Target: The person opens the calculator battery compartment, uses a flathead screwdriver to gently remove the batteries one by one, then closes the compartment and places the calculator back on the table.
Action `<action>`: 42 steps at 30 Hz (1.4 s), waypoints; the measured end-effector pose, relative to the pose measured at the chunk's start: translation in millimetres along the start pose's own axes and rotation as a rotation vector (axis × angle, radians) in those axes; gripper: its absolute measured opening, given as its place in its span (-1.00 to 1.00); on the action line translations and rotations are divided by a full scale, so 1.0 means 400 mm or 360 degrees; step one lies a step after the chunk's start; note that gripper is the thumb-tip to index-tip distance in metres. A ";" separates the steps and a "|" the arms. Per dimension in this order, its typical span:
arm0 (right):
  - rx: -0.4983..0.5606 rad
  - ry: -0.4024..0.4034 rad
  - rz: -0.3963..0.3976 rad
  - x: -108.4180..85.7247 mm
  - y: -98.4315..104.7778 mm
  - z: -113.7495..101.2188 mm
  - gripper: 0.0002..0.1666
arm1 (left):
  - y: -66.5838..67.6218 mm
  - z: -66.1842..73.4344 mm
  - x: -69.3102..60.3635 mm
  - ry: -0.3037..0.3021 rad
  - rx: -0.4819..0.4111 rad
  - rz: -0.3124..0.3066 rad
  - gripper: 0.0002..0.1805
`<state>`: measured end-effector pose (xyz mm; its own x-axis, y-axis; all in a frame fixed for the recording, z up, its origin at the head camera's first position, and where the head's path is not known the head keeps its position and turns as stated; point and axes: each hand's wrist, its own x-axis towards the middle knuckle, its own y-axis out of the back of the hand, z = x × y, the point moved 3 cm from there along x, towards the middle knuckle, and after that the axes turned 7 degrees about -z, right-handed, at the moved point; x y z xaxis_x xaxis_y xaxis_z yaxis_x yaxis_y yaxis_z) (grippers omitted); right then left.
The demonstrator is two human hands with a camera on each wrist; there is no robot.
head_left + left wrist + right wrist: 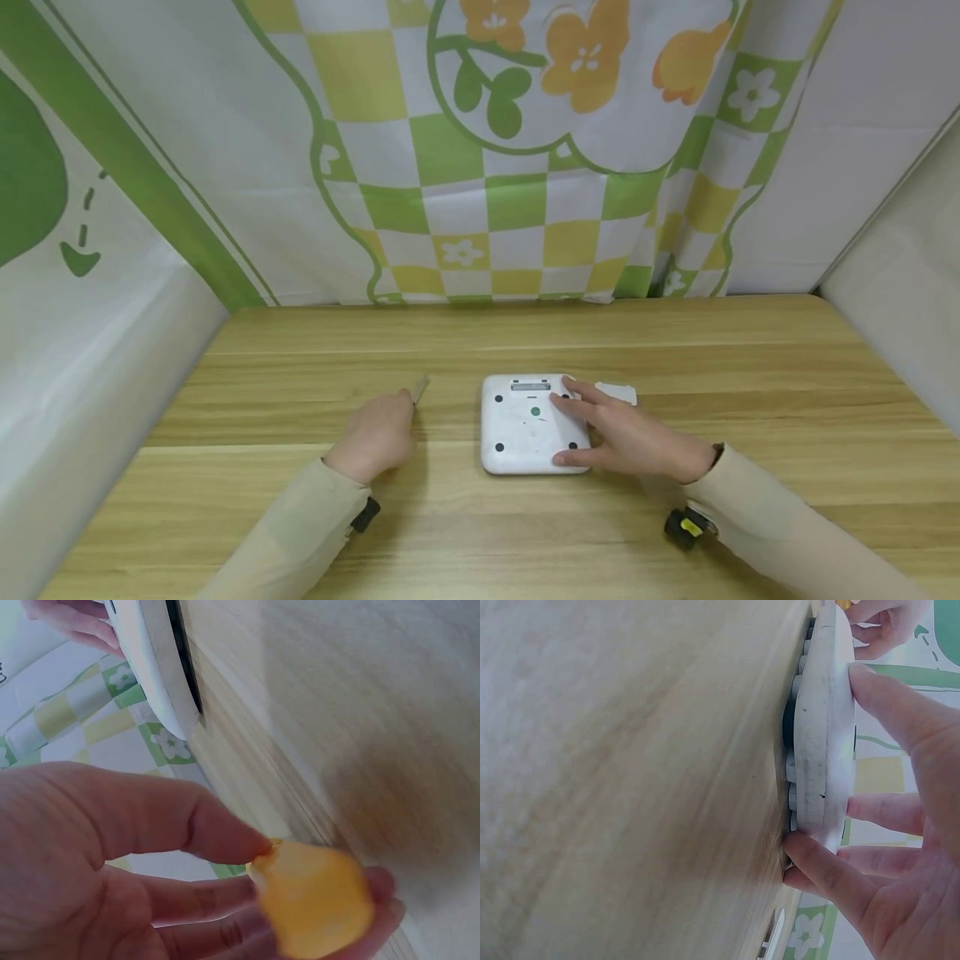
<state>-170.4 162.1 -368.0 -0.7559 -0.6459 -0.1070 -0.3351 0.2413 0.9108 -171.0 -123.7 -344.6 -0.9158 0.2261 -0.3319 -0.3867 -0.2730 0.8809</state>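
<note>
Lying face down on the middle of the table, the white device showed a slot near its far edge. The right hand rested on its right side, spread wide and not curled round it; light, even pressure seemed best for steadiness. On the left, the left hand pinched a thin tool by its orange handle. A white piece lay farther right.

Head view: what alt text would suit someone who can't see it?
A person's right grip rests on an upturned white device on a wooden table; the left grip holds a thin tool. Behind hangs flowered, checked cloth.
</note>
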 end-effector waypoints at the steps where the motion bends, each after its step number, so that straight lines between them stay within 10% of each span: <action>1: -0.0001 -0.0002 -0.0002 0.000 0.000 0.001 -0.03 | 0.001 0.001 0.000 0.0001 -0.0002 0.0002 -0.54; 21: 0.0018 -0.0012 -0.0004 -0.001 -0.002 0.002 -0.03 | 0.004 0.023 0.011 -0.0145 0.0000 0.0214 -0.37; 42: 0.0016 -0.0010 -0.0007 0.000 0.000 0.001 -0.04 | -0.012 0.049 0.047 -0.0273 -0.0190 0.0217 -0.28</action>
<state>-170.6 162.6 -368.3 -0.7580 -0.6423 -0.1134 -0.3439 0.2458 0.9063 -184.3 -99.9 -348.6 -0.9325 0.3323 -0.1417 -0.2803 -0.4180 0.8641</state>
